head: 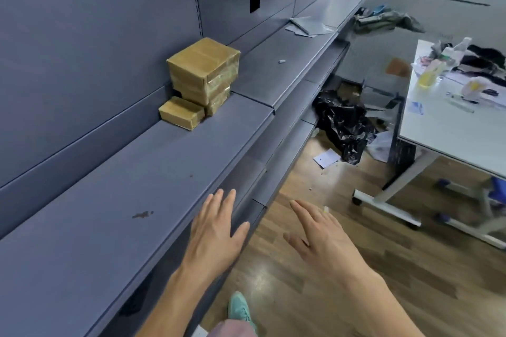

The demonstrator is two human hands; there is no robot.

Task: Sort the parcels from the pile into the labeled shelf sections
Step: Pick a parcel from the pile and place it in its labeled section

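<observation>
Parcels (201, 78): tan boxes stacked on the grey shelf (153, 172), against its back panel. Stack lies further along the shelf, well apart from both hands. Left hand (216, 235) is nearer, flat over the shelf lip, fingers straight, nothing held. Right hand (323, 241) is spread over the floor, equally empty. Source pile not located, possibly near the black bag (342, 123).

Tan parcels (201, 78); grey-blue shelf (137, 172); black bag (342, 123); teal shoe (239, 308).

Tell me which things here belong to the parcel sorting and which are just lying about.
Job: brown taped parcels, flat grey packets, shelf, left hand and right hand, both empty.
Lying about: black plastic bag, paper on floor, white table, clothes heap.
</observation>
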